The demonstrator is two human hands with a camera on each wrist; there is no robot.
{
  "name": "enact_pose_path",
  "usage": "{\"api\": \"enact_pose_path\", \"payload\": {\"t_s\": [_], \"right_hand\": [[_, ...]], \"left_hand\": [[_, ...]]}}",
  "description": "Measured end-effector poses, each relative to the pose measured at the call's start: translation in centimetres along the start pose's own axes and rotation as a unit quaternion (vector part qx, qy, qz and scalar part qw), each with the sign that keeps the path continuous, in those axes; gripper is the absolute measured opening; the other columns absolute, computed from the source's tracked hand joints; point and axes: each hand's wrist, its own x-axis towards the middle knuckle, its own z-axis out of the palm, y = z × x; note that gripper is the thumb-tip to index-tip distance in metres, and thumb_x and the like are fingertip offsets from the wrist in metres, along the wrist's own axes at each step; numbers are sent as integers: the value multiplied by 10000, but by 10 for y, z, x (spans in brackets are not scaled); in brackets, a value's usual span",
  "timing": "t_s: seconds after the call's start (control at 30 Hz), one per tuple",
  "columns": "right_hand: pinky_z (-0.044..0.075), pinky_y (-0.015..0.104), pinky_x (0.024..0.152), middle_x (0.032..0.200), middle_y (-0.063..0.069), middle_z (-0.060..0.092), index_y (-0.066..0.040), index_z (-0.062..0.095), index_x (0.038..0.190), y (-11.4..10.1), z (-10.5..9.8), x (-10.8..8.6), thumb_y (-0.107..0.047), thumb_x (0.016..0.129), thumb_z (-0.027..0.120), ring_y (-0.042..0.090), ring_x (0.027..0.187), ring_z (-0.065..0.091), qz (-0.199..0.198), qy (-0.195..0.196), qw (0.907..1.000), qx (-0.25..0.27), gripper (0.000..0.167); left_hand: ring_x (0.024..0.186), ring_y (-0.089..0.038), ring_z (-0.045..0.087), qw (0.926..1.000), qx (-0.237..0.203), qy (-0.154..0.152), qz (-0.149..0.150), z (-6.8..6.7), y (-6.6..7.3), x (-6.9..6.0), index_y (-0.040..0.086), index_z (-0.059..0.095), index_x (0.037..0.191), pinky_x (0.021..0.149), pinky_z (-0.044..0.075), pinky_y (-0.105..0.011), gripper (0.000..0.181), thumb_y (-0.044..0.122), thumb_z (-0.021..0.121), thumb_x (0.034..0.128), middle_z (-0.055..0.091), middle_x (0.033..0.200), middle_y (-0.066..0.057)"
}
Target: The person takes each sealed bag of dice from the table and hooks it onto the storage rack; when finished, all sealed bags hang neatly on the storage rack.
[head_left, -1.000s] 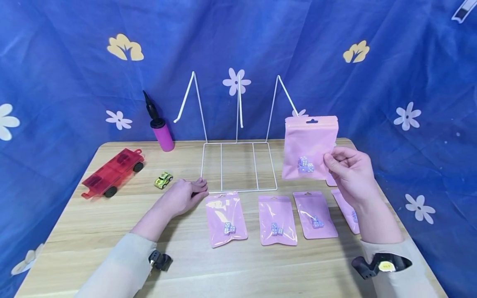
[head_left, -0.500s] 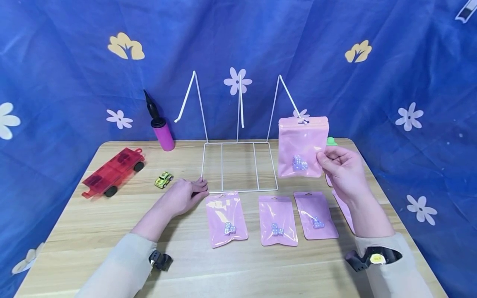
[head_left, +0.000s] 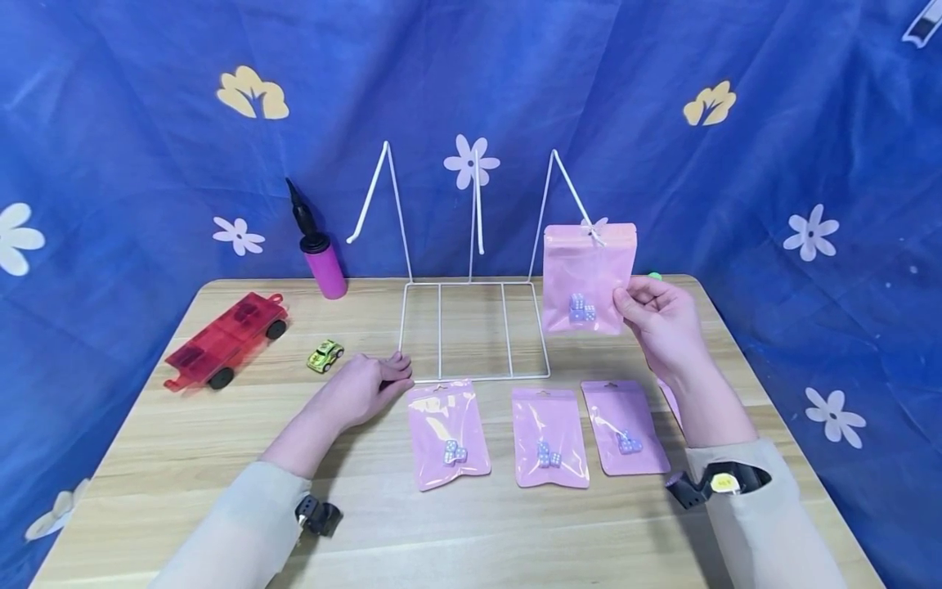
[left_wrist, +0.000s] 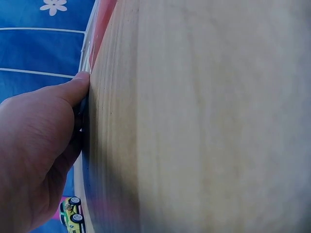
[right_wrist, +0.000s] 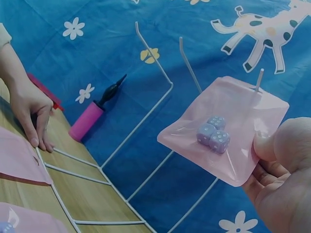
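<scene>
A white wire display rack (head_left: 506, 327) with three upright hooks stands at the back of the table. My left hand (head_left: 361, 386) grips its front left corner, thumb and fingers on either side of the wire. With thumb and fingers, my right hand (head_left: 666, 323) pinches the right edge of a pink zip bag (head_left: 562, 270). Several lilac dice (right_wrist: 214, 135) show inside that bag. The rack's right hook (head_left: 572, 188) passes through the bag's hanging hole, its tip sticking out in front in the right wrist view.
More pink dice bags lie before the rack: a left one (head_left: 434, 446), a middle one (head_left: 530, 425) and a right one (head_left: 614, 409). Another is mostly behind my right wrist. Leftward are a balloon pump (head_left: 325, 274), a toy car (head_left: 325, 356) and a red toy trailer (head_left: 228, 339).
My right hand has moved left, carrying the bag over the right hook's tip and a little farther back along it. My left hand has stayed at the rack's corner.
</scene>
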Motion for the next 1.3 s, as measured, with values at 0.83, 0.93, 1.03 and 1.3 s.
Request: {"api": "enact_pose_path", "payload": {"t_s": [0.83,0.93,1.03,1.3], "right_hand": [[547,182,660,802,20,728,-63,736,878,20,10,64,57,985,702,99,745,652,178,312,9993,101,164],[550,187,658,797,17,723,-72,729,874,22,12,70,49,986,703,104,748,656,259,377,9989,108,167],[565,191,666,801,19,720,-67,732,894,23,15,76,55,986,701,107,747,657,317,418,9985,167,156],[589,200,683,808,21,727,-39,698,931,25,22,88,47,981,712,102,745,673,431,572,9974,65,102]], "left_hand": [[1243,-338,661,10000,6,-5,-20,0,1,0,-24,767,1214,1068,510,-511,306,171,789,980,705,1285,-187],[1241,-338,662,10000,-5,1,-14,-1,1,0,-27,766,1214,1068,510,-514,308,172,789,979,706,1282,-189],[1240,-337,663,10000,-11,14,-12,0,1,0,-27,765,1214,1068,510,-515,311,174,790,979,706,1281,-188],[1236,-330,667,10000,-8,31,31,1,-1,-1,-16,775,1200,1062,517,-505,293,174,793,977,706,1284,-186]]}}
